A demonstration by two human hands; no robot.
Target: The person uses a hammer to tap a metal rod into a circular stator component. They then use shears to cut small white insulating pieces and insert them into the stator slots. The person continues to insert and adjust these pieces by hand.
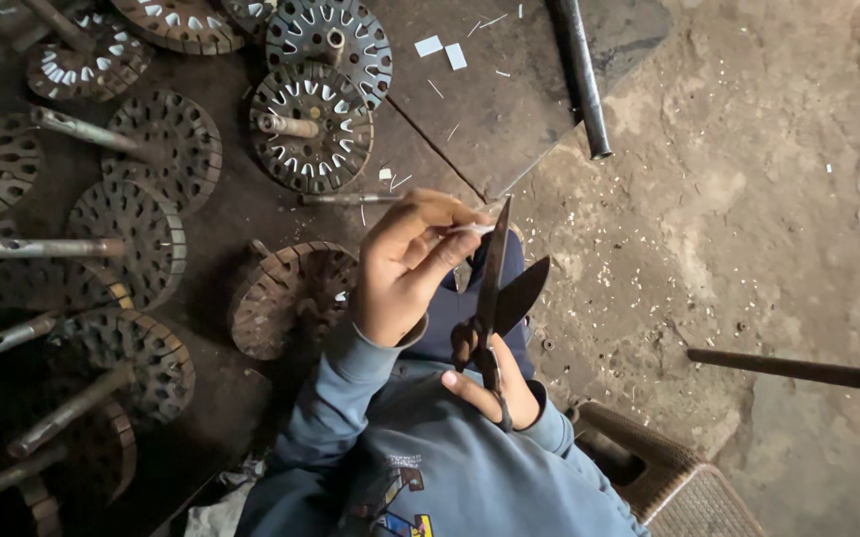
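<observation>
The left hand (412, 267) pinches a thin white strip (474, 229) between thumb and fingertips. Just right of it, the right hand (489, 383) grips the handles of black scissors (497, 288), blades parted around the strip. Slotted metal discs on rods (312, 127) lie left of the hands; small white paper rectangles (442, 50) lie above.

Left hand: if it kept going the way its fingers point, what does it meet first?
Likely the upper blade of the open scissors. The left hand pinches a thin white strip and points right toward that blade, held by the right hand. Depth is unclear.
</observation>
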